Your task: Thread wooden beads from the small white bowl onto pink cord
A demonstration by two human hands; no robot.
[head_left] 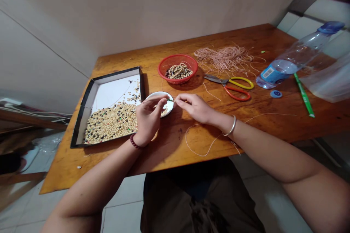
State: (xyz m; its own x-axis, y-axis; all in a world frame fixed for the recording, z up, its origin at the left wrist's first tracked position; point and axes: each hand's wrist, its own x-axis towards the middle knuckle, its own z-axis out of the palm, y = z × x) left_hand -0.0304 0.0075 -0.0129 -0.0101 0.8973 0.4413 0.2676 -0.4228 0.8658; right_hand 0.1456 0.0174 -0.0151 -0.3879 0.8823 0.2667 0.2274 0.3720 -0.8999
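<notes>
My left hand (149, 118) is closed in a pinch over a small white dish (170, 106) of beads, holding a thin needle that points left to right. My right hand (194, 106) pinches the other end, where a small green bead sits between the two hands. A pale thread (201, 153) loops from my right hand across the wooden table (175, 145). A dark red bead bracelet circles my left wrist and a silver bangle my right.
A shallow box lid (82, 123) full of cream and dark beads lies left. A red basket (177, 68) with strung beads stands behind the dish. Yellow-and-orange scissors (232, 85), a tangle of pink cord (226, 58), a plastic bottle (295, 58), its blue cap (276, 94) and a green stick (304, 95) lie right.
</notes>
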